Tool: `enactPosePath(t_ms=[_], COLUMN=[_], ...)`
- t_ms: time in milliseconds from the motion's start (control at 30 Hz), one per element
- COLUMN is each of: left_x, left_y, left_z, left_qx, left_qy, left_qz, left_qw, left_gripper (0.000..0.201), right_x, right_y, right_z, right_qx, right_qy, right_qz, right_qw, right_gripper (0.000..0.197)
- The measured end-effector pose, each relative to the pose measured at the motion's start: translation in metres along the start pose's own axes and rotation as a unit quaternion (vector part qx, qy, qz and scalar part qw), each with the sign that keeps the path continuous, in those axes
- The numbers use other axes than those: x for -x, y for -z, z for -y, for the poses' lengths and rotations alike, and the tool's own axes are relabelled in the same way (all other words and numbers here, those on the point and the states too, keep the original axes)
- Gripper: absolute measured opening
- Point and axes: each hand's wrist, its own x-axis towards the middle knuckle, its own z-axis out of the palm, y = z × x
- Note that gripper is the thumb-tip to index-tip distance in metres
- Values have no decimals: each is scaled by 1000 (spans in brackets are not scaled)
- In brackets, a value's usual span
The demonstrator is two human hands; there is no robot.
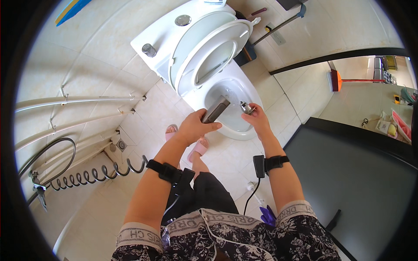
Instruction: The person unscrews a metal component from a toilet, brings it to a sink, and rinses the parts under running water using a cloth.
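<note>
My left hand is closed around a grey-brown, bar-shaped handheld device, its far end pointing up and to the right. Between the fingers and thumb of my right hand is a small shiny metal part with dark bits; its exact kind I cannot make out. Both things are held apart from each other, above the bowl of a white toilet. The toilet's seat and lid are raised.
A small dark cup-like object and a round flush button are on the toilet tank. Pipes and a coiled hose line the left wall. A dark door panel stands at the right, with an orange broom beyond.
</note>
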Motion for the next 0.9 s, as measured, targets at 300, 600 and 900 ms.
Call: enactPosePath(t_ms=[300, 600, 900], left_x=[26, 32, 37], left_y=[-8, -3, 0], left_z=[-23, -53, -66], left_qx=[-314, -356, -357], left_qy=[-93, -82, -135], left_qz=[-204, -210, -247], left_qw=[923, 907, 891], left_gripper=[42, 50, 54], right_x=[60, 76, 88], right_y=[-72, -142, -158], right_z=[42, 77, 107], right_qx=[-358, -543, -525], right_qy=[-182, -188, -152], right_qz=[43, 114, 76], right_qw=[915, 810, 834], right_gripper=[41, 20, 31])
